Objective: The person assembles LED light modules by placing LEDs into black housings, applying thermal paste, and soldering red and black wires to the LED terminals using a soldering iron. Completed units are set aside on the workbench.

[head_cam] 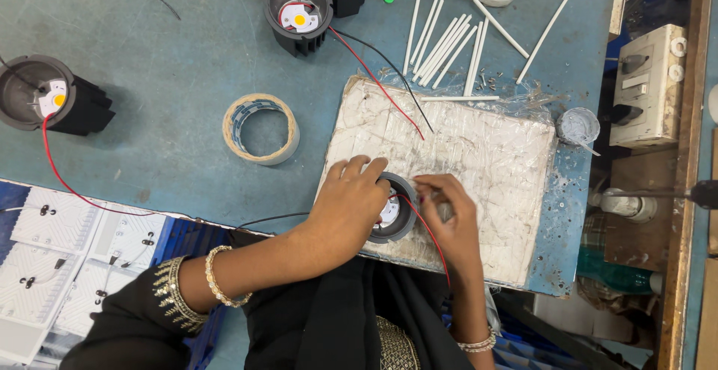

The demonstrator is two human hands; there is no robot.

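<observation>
While hands (351, 205) (449, 216) grip lamp housing (400, 216), board edge near.

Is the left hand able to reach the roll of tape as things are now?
Probably yes: the roll of tape lies on bare table beyond the left hand, which now holds the round housing.

Both forearms are seen rising from the lower edge of the frame toward its centre. The left hand (350, 204) is held palm down, its fingers curled in a grasp. The right hand (450, 213) is bent inward, fingertips pinched together.
</observation>
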